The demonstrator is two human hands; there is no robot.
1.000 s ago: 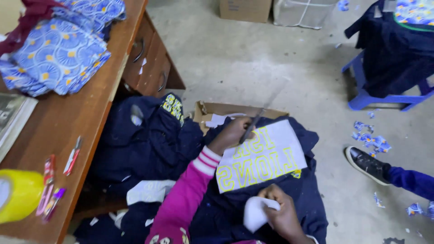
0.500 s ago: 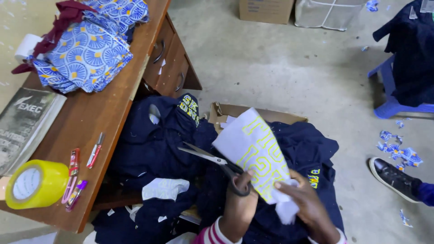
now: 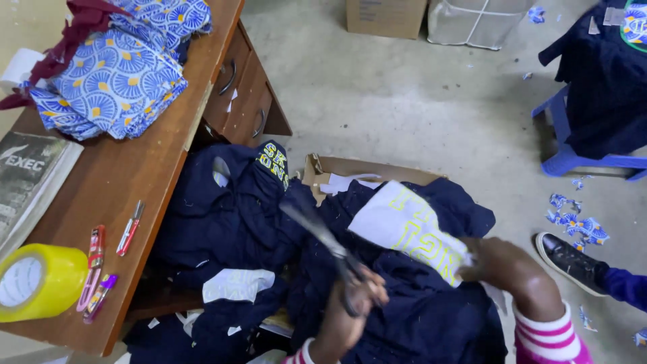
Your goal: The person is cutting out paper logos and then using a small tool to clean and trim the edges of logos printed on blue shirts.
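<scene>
- My left hand (image 3: 350, 307) is low in the view, its fingers closed through the handles of a pair of scissors (image 3: 323, 246); the blades point up and to the left, over the dark cloth, and they look blurred.
- My right hand (image 3: 502, 266) is closed on the lower right edge of a white sheet with yellow-green lettering (image 3: 411, 229); the sleeve at that wrist is pink with white stripes.
- That sheet lies tilted on a heap of navy garments (image 3: 229, 216), between my two hands and just right of the scissor blades.
- The heap spills from under the wooden desk (image 3: 148, 162) across to my lap; one garment shows yellow lettering near its collar, and a smaller white paper piece (image 3: 237, 283) lies on the cloth lower left.
- A flattened cardboard box (image 3: 350, 168) sticks out from under the garments, just above the sheet.
- On the desk: folded blue patterned fabric (image 3: 114, 81), a dark book (image 3: 27, 175), a yellow tape roll (image 3: 34, 283) and a few pens (image 3: 101, 263).
- On the concrete floor to the right I see blue paper scraps (image 3: 576, 219), another person's black shoe (image 3: 569, 259), and a blue plastic stool (image 3: 579, 155) draped with dark cloth.
</scene>
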